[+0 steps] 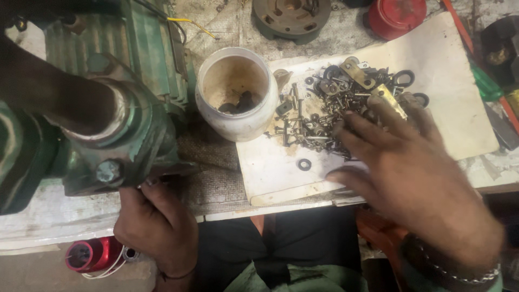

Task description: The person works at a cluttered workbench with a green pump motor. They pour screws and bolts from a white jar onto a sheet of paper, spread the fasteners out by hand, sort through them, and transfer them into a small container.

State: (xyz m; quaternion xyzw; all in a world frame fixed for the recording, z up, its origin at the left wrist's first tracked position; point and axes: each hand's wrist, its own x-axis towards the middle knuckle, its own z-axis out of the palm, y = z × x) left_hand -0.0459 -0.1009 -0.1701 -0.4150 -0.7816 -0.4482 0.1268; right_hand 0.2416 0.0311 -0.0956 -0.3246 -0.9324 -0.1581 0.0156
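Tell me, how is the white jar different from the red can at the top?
The white jar lies tipped with its open mouth showing, dark bits inside; the red can looks closed. The white jar sits beside the heap of small metal parts, within the right hand's reach; the red can sits farther off. Both are round containers.

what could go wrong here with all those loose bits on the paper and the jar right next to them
1. The right hand is spread over the pile of screws and washers; a sweep could push small pieces off the paper, like the lone washer lying near its front edge.
2. The open white jar sits close to the pile and could be knocked over.
3. The left hand is under the edge of the heavy green motor; fingers might get pinched if it shifts.
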